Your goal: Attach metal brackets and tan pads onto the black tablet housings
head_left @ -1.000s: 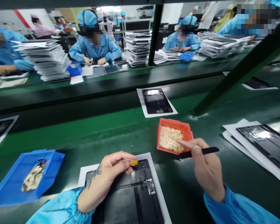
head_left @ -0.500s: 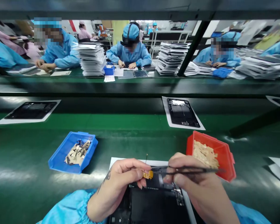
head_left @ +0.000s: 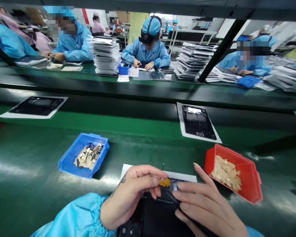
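Between thumb and fingers, my left hand (head_left: 138,187) pinches a small orange flex part (head_left: 164,182) with a thin dark wire sticking up. Dark tweezers (head_left: 171,196) lie under the fingers of my right hand (head_left: 207,200), their tip end close to the orange part; the thumb is hidden or unclear. The index finger of that hand is raised and apart from the others. Beneath both hands lies a black tablet-like device (head_left: 160,217) on a white sheet (head_left: 185,176). My hands cover much of the device.
A blue bin (head_left: 71,164) of small pieces stands to the left, a red bin (head_left: 251,181) of tan pieces to the right. Two black device panels (head_left: 37,106) (head_left: 198,122) lie on white sheets farther back. Across the bench, people in blue sit among paper stacks (head_left: 106,56).
My right hand has turned and its fingers have spread. The tweezers now slant down toward the lower right instead of lying nearly level. The camera view has shifted and tilted slightly.
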The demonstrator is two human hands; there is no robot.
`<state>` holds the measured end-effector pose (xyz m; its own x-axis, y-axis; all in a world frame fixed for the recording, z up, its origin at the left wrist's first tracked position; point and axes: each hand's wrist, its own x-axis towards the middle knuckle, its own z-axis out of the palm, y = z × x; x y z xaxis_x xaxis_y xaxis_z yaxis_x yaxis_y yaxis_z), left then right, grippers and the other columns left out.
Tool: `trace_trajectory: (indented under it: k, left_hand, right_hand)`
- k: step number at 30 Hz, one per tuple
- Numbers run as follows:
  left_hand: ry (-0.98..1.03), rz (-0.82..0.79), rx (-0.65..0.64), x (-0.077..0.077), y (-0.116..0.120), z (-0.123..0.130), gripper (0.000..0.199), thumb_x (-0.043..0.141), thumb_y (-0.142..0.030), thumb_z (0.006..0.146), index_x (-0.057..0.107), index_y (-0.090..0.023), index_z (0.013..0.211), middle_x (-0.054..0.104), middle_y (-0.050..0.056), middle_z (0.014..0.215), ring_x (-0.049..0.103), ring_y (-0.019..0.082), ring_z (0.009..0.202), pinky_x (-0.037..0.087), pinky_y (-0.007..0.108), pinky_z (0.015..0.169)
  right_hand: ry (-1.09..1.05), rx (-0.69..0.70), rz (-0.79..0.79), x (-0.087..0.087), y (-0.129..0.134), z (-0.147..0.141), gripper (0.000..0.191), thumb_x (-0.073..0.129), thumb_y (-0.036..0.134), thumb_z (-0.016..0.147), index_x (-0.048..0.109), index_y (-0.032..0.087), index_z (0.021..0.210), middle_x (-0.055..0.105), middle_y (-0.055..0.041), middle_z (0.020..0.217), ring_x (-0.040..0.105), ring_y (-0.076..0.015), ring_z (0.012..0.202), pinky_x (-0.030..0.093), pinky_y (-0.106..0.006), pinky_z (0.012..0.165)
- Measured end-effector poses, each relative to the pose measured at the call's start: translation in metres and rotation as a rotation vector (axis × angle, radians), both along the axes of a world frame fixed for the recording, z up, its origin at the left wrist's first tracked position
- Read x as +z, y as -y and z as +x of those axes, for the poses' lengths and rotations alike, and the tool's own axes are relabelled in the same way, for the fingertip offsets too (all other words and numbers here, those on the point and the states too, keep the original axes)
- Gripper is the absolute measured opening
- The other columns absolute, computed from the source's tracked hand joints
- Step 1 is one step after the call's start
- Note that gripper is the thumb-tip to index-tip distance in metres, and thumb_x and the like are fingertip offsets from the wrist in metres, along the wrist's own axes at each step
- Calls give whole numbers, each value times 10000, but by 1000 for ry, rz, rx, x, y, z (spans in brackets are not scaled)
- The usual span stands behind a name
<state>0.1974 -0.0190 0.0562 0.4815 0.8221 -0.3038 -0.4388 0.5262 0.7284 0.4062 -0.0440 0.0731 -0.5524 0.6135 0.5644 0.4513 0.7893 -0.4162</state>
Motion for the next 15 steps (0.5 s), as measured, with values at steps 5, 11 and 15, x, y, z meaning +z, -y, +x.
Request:
trace_trajectory:
  k: [5,11,15]
  left_hand:
    - [-6,-12,10,-2,-2,0,177,635,-153,796,715,-80,936,618,77,733,540,102,631,418,175,624]
    - [16,-21,9,-1,-1,1,177,639,-148,791,716,-76,933,611,71,705,540,100,626,420,171,616]
    - [20,-26,4,-2,0,1,185,645,-162,789,718,-76,935,607,76,715,545,105,628,428,180,624]
  right_hand:
    - [-6,-8,-32,0,2,3,448,612,129,906,479,332,1282,664,38,1051,607,-221,1025,219,-542,1148]
    - [0,8,54,-6,-2,5,343,635,126,894,549,258,1199,660,20,1067,587,-216,1058,241,-546,1141]
    - [30,5,6,-12,-1,8,394,591,118,920,521,313,1255,661,49,1058,614,-186,1013,169,-488,1179]
